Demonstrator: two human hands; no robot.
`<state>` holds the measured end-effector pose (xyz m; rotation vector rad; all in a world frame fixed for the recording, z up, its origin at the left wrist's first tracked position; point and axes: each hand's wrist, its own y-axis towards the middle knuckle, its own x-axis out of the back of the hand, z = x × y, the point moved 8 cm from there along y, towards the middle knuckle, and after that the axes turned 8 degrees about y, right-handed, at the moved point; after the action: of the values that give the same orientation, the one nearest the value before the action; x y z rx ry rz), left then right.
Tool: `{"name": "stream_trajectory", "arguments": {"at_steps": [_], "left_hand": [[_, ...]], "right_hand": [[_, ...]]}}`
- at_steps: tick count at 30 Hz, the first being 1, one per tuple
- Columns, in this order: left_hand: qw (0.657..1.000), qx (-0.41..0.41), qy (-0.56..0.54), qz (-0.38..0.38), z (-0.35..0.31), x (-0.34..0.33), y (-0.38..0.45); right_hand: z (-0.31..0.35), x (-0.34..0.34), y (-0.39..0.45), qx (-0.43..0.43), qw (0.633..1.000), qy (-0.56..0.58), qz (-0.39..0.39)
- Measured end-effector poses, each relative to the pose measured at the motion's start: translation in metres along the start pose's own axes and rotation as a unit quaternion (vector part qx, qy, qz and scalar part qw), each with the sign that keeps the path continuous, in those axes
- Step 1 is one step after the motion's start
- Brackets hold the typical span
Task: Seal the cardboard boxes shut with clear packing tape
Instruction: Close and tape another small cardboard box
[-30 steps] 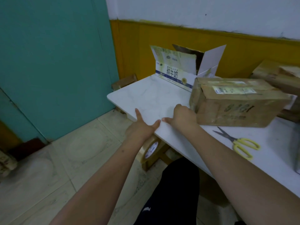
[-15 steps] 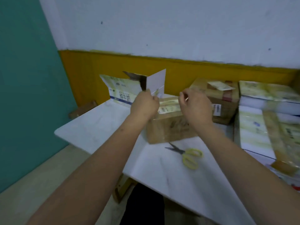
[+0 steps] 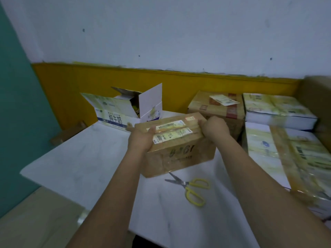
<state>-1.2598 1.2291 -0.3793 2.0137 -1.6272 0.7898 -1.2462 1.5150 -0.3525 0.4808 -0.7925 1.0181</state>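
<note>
Brown box [image 3: 180, 149] at centre of frame, on the white worktop [image 3: 86, 163]. Flaps down; two pale labels along the top, dark print on the near side face. Looks slightly tilted; blur makes it hard to say whether the base sits flat.

Left hand [image 3: 141, 140] on the box's left end, palm against the top corner, fingers [image 3: 151, 130] curled over the top edge and gripping it. Right hand [image 3: 214, 128] on the far right corner of the top, fingers curled down round the edge, gripping. Both forearms reach in from the bottom of the frame.

Scissors [image 3: 191, 188], yellow handles, lie flat on the worktop just below the box, lower centre, blades pointing left, apart from the box.

Open carton [image 3: 123, 111], white with blue band and print, above and left of the brown box, flaps standing up. Whether it touches the brown box I cannot tell.

Second brown box [image 3: 217, 108] behind the right hand, upper right of centre, red-brown tape bands and a loose label on its top.

Stack of pale cartons [image 3: 274, 110] at right of frame, against the yellow wall band; another pale carton [image 3: 293, 158] lower right, blurred, with a strip of tape along its top.

Lower left edge of the worktop: a shiny roundish thing [image 3: 82, 216], too blurred to name. Tape roll not clearly seen.
</note>
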Motion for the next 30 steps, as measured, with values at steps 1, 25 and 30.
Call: {"name": "stream_trajectory", "arguments": {"at_steps": [1, 25, 30], "left_hand": [[1.0, 0.0, -0.028, 0.001, 0.004, -0.001, 0.0], [0.941, -0.084, 0.327, -0.031, 0.055, 0.131, 0.047], [0.941, -0.036, 0.32, -0.101, 0.083, 0.12, 0.036]], "right_hand": [[-0.003, 0.002, -0.002, 0.003, 1.0, 0.005, -0.012], [0.072, -0.058, -0.129, 0.221, 0.951, 0.173, 0.131], [0.078, -0.089, -0.135, 0.355, 0.888, 0.143, 0.255]]}}
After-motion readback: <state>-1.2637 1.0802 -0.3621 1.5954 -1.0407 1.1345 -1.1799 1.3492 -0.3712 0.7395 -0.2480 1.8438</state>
